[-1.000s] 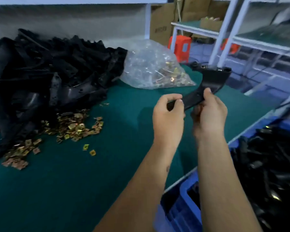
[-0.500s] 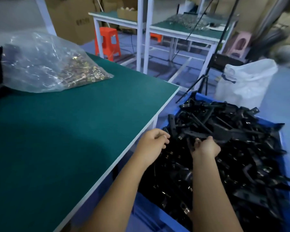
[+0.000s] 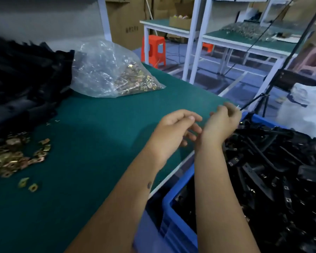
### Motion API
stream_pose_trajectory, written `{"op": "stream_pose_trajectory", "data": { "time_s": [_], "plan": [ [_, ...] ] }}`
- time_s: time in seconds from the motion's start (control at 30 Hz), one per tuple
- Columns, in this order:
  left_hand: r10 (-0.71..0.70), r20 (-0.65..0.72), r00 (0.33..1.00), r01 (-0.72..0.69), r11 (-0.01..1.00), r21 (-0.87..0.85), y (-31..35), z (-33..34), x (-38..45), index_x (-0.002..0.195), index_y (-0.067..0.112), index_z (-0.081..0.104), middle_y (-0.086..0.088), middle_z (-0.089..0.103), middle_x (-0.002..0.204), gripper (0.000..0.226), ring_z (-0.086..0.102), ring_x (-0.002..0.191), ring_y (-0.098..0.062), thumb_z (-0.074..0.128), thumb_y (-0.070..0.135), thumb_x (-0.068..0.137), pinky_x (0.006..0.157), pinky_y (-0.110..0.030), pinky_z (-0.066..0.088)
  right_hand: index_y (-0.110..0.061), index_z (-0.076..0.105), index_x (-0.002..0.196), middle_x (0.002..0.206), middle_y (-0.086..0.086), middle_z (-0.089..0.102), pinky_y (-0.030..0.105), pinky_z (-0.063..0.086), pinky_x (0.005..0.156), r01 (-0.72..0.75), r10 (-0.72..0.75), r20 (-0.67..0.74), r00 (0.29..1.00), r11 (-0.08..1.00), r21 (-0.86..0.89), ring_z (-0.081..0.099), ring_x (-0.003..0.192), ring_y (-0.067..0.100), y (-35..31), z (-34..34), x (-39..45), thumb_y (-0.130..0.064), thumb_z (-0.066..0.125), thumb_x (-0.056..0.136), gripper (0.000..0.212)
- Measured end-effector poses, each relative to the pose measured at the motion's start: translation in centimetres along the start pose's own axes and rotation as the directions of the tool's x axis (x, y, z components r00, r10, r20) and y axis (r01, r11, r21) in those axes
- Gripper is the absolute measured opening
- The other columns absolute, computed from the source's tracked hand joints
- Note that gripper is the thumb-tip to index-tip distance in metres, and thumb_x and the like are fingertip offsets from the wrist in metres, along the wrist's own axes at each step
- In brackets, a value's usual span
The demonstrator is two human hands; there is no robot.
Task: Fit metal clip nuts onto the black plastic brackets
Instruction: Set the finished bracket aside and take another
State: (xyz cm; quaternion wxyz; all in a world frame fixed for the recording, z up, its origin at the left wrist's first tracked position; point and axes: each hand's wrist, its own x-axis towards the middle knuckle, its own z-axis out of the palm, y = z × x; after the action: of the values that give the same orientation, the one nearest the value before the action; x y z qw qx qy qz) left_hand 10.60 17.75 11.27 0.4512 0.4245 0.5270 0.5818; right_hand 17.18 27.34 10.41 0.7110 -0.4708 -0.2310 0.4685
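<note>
Both hands came back up from the blue bin (image 3: pixel 179 203) and now hover over the green bench (image 3: pixel 98 143) edge. Left hand (image 3: pixel 173 132) and right hand (image 3: pixel 221 125) hang loose, fingers relaxed, holding nothing. Clip nuts (image 3: pixel 13 157) sit far left; black brackets (image 3: pixel 281 170) fill the bin, more piled back left.

A worktop (image 3: pixel 98 125) fills the left and centre. At its far left lies a heap of brackets (image 3: pixel 20 79), with a bag of clip nuts (image 3: pixel 113 72) just to its right. Loose clip nuts (image 3: pixel 15 154) are scattered along the near left. Both hands, left (image 3: pixel 173 130) and right (image 3: pixel 221 123), hover over the worktop's right edge. A crate (image 3: pixel 179 225) beside that edge holds more brackets (image 3: pixel 281 170). Behind stand a stool (image 3: pixel 154 50) and other tables (image 3: pixel 232 39).
</note>
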Motion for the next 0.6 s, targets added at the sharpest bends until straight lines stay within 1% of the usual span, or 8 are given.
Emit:
{"op": "stream_pose_trajectory", "data": {
  "time_s": [0.07, 0.13, 0.23, 0.3, 0.37, 0.43, 0.5, 0.6],
  "plan": [
    [0.046, -0.180, 0.983, -0.053, 0.998, -0.033, 0.8, -3.8, -1.1, 0.082, 0.021, 0.065, 0.010, 0.065, 0.061, 0.033, 0.053, 0.052, -0.004, 0.043, 0.009, 0.102, 0.049, -0.016, 0.037, -0.020, 0.055, 0.086, 0.121, 0.026, 0.056, 0.041, 0.046, 0.087, 0.061, -0.054, 0.183, 0.982, 0.998, -0.034, 0.054, 0.088, 0.028, 0.1, 3.4, -4.0, 0.002, 0.049, 0.088, 0.022],
    [0.087, -0.371, 0.925, -0.111, 0.993, -0.044, 1.1, -7.8, -2.4, 0.080, 0.022, 0.065, 0.010, 0.063, 0.060, 0.033, 0.051, 0.051, -0.005, 0.043, 0.009, 0.101, 0.049, -0.017, 0.036, -0.020, 0.056, 0.083, 0.116, 0.028, 0.057, 0.044, 0.044, 0.092, 0.104, -0.069, 0.400, 0.914, 0.992, -0.066, 0.054, 0.088, 0.025, 1.1, 6.3, -8.3, 0.001, 0.050, 0.087, 0.023],
    [0.112, -0.614, 0.781, -0.152, 0.988, -0.014, 1.3, -13.2, -5.0, 0.077, 0.023, 0.066, 0.009, 0.061, 0.060, 0.034, 0.050, 0.051, -0.004, 0.042, 0.010, 0.099, 0.048, -0.016, 0.038, -0.020, 0.060, 0.087, 0.114, 0.015, 0.059, 0.016, 0.043, 0.076, 0.170, -0.028, 0.712, 0.701, 0.977, -0.129, 0.051, 0.079, 0.002, 3.5, 9.3, -15.2, -0.003, 0.052, 0.088, 0.020],
    [0.131, -0.716, 0.685, -0.178, 0.984, 0.010, 1.3, -16.4, -6.9, 0.076, 0.021, 0.066, 0.008, 0.061, 0.059, 0.034, 0.051, 0.050, -0.003, 0.044, 0.010, 0.099, 0.046, -0.015, 0.040, -0.023, 0.061, 0.091, 0.115, 0.007, 0.059, 0.009, 0.038, 0.070, 0.221, 0.040, 0.847, 0.530, 0.958, -0.183, 0.051, 0.078, -0.005, 5.5, 10.7, -19.0, -0.008, 0.051, 0.090, 0.019],
    [0.149, -0.789, 0.596, -0.129, 0.988, 0.089, 1.1, -19.5, -9.1, 0.076, 0.022, 0.067, 0.010, 0.062, 0.058, 0.034, 0.052, 0.049, -0.002, 0.045, 0.012, 0.101, 0.045, -0.015, 0.041, -0.025, 0.061, 0.097, 0.115, 0.000, 0.057, 0.010, 0.038, 0.066, 0.311, 0.094, 0.909, 0.406, 0.921, -0.235, 0.052, 0.078, -0.009, 7.7, 11.7, -21.8, -0.011, 0.050, 0.092, 0.018],
    [0.180, -0.837, 0.517, -0.059, 0.983, 0.175, 0.7, -22.5, -11.3, 0.078, 0.022, 0.066, 0.010, 0.062, 0.058, 0.034, 0.052, 0.050, -0.002, 0.044, 0.014, 0.103, 0.046, -0.015, 0.041, -0.026, 0.060, 0.107, 0.115, -0.004, 0.051, 0.010, 0.035, 0.059, 0.384, 0.136, 0.925, 0.354, 0.881, -0.276, 0.052, 0.076, -0.008, 9.6, 12.2, -23.7, -0.012, 0.049, 0.093, 0.022],
    [0.217, -0.862, 0.459, -0.033, 0.973, 0.227, -0.1, -25.0, -13.5, 0.080, 0.019, 0.064, 0.009, 0.059, 0.057, 0.033, 0.050, 0.050, -0.002, 0.042, 0.012, 0.104, 0.048, -0.013, 0.041, -0.025, 0.057, 0.118, 0.114, -0.005, 0.048, 0.010, 0.038, 0.058, 0.426, 0.156, 0.921, 0.356, 0.850, -0.309, 0.052, 0.076, -0.001, 11.2, 12.3, -24.9, -0.012, 0.048, 0.094, 0.029],
    [0.216, -0.894, 0.393, 0.030, 0.969, 0.247, -1.7, -27.1, -15.3, 0.082, 0.020, 0.064, 0.010, 0.057, 0.060, 0.032, 0.049, 0.053, -0.001, 0.042, 0.013, 0.104, 0.050, -0.013, 0.040, -0.029, 0.051, 0.132, 0.112, -0.006, 0.046, 0.030, 0.051, 0.071, 0.504, 0.112, 0.929, 0.353, 0.813, -0.290, 0.056, 0.088, 0.012, 12.6, 12.8, -25.9, -0.010, 0.048, 0.094, 0.042]
  ]
}}
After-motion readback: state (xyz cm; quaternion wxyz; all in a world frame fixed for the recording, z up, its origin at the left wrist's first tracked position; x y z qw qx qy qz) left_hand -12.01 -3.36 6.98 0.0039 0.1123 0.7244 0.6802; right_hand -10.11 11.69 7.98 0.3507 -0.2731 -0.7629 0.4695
